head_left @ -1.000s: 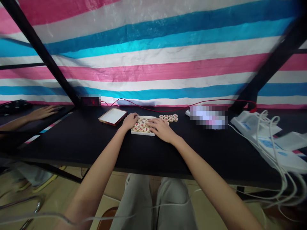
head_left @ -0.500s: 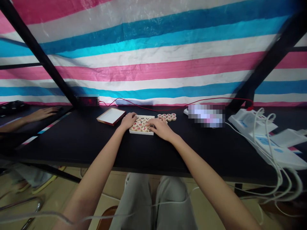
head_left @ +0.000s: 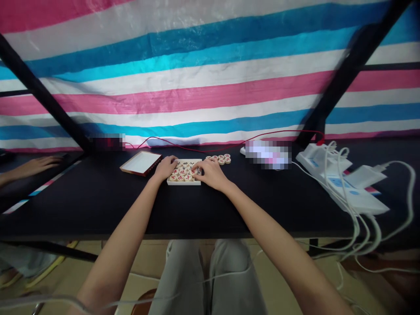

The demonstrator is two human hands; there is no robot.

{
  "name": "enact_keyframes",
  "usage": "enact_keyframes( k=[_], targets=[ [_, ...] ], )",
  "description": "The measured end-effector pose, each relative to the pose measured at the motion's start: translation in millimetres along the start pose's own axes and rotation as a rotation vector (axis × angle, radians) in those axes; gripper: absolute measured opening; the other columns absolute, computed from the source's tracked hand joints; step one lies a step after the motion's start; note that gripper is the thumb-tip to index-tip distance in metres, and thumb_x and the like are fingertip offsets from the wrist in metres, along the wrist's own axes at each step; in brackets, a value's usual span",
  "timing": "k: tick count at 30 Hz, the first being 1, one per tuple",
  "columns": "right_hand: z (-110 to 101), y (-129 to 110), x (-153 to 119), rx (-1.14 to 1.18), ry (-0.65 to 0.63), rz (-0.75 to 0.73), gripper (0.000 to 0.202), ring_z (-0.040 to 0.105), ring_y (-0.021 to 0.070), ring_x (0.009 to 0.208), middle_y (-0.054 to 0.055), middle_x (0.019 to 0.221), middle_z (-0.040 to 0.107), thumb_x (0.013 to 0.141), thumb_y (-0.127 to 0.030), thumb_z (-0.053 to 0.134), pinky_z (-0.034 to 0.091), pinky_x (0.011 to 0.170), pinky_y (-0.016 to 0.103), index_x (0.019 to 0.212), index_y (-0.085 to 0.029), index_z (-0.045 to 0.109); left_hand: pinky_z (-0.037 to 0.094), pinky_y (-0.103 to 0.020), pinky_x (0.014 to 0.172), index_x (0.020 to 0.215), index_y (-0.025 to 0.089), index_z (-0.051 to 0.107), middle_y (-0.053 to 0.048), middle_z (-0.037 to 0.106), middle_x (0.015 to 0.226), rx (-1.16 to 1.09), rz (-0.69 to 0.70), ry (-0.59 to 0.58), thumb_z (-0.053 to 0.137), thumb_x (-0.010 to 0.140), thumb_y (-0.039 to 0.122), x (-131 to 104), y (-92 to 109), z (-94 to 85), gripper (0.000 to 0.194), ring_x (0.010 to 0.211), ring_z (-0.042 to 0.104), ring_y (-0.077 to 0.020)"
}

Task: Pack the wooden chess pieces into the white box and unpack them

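A shallow white box [head_left: 183, 183] stands on the black table, filled with round Chinese chess pieces [head_left: 181, 172] marked in red and black. My left hand [head_left: 166, 168] curls over the box's left side and holds it there. Over the right side of the box reaches my right hand [head_left: 211, 173], its thumb and forefinger closed about a piece near the right wall; the hand covers part of this piece and some neighbours. Just behind my right hand, several more pieces [head_left: 224, 159] lie in rows on the table.
Left of the box lies its lid [head_left: 141, 163], inner side up. A blurred-out phone-like device [head_left: 267, 154] and a white power strip [head_left: 344, 188] with cables are to the right. Another person's hand [head_left: 41, 164] rests at far left. Striped sheeting [head_left: 197, 96] hangs behind.
The view has swung right, so everything sits further left in the picture. Both hands stay at the box, with the right thumb and forefinger still at its right-hand pieces.
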State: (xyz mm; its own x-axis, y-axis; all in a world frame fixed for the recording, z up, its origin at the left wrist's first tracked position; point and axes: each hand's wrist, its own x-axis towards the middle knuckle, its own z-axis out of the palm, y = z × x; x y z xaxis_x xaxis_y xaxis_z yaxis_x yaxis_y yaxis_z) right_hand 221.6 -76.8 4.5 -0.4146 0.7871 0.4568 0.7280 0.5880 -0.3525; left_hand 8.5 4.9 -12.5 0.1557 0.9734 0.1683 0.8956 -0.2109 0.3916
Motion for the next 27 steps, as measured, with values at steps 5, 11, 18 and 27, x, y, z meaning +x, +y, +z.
enact_keyframes(
  k=[5, 11, 18, 27],
  targets=[
    [-9.6, 3.5, -0.4, 0.015, 0.117, 0.053, 0.016, 0.053, 0.0177, 0.089, 0.0, 0.094, 0.067, 0.084, -0.034, 0.052, 0.023, 0.088, 0.035, 0.089, -0.023, 0.063, 0.043, -0.031, 0.082, 0.103, 0.021, 0.062, -0.007, 0.063, 0.102, 0.03, -0.022, -0.011, 0.039, 0.082, 0.039, 2.6, -1.0, 0.1, 0.035, 0.093, 0.057, -0.0211],
    [-24.7, 27.7, -33.2, -0.126, 0.262, 0.181, 0.015, 0.051, 0.0188, 0.097, 0.002, 0.103, 0.065, 0.085, -0.03, 0.051, 0.021, 0.089, 0.035, 0.092, -0.023, 0.063, 0.043, -0.031, 0.081, 0.103, 0.021, 0.061, -0.007, 0.064, 0.102, 0.012, -0.015, -0.054, 0.038, 0.082, 0.041, 5.7, -2.6, -1.6, 0.037, 0.093, 0.058, -0.0222],
    [-40.7, 49.1, -61.2, -0.229, 0.283, 0.341, 0.017, 0.051, 0.0195, 0.095, 0.004, 0.103, 0.065, 0.085, -0.031, 0.05, 0.023, 0.085, 0.035, 0.093, -0.022, 0.062, 0.044, -0.029, 0.083, 0.102, 0.019, 0.062, -0.007, 0.065, 0.103, -0.07, 0.003, -0.039, 0.039, 0.08, 0.041, 3.2, -3.7, -4.9, 0.039, 0.094, 0.059, -0.0209],
    [-30.9, 53.8, -58.1, -0.294, 0.202, 0.237, 0.009, 0.05, 0.0188, 0.091, 0.002, 0.095, 0.066, 0.083, -0.025, 0.053, 0.023, 0.081, 0.034, 0.086, -0.021, 0.061, 0.043, -0.031, 0.086, 0.101, 0.019, 0.063, -0.007, 0.066, 0.104, -0.143, -0.042, 0.006, 0.04, 0.079, 0.038, -1.7, -7.8, -0.5, 0.037, 0.095, 0.059, -0.0213]
  ],
)
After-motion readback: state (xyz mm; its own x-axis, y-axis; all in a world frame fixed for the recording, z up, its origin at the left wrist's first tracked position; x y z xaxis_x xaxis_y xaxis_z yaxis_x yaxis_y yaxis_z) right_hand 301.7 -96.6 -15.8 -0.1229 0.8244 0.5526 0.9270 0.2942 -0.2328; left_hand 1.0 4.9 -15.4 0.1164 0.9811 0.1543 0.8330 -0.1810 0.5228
